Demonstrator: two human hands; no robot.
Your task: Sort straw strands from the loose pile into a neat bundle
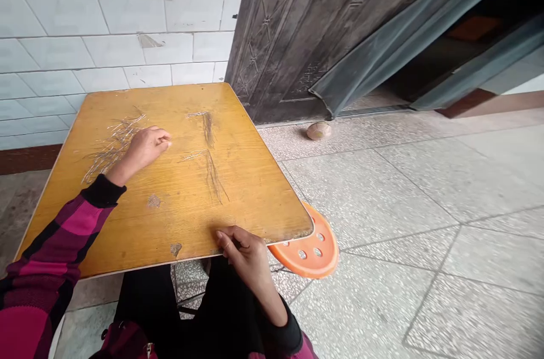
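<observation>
My left hand (148,145) hovers over the left half of a yellow wooden table (127,240), its thumb and fingers pinched together. Whatever may be between those fingertips is too small to make out. Beside and partly behind that wrist lies a loose pile of thin, wire-like strands (102,162), some pale, some dark. Two smaller groups lie right of the hand: a far bunch of strands (207,128) and a nearer bunch of strands (215,180), each with pale and dark parts at an angle. My right hand (244,251) is at the table's front edge, fingers curled in; their contents are hidden.
An orange round stool (325,248) with holes in its seat stands partly under the table's right corner. A pale rounded object (318,131) lies on the floor near the dark carved door (293,36). A grey curtain (374,59) hangs at the doorway. White tiles (127,13) cover the wall behind.
</observation>
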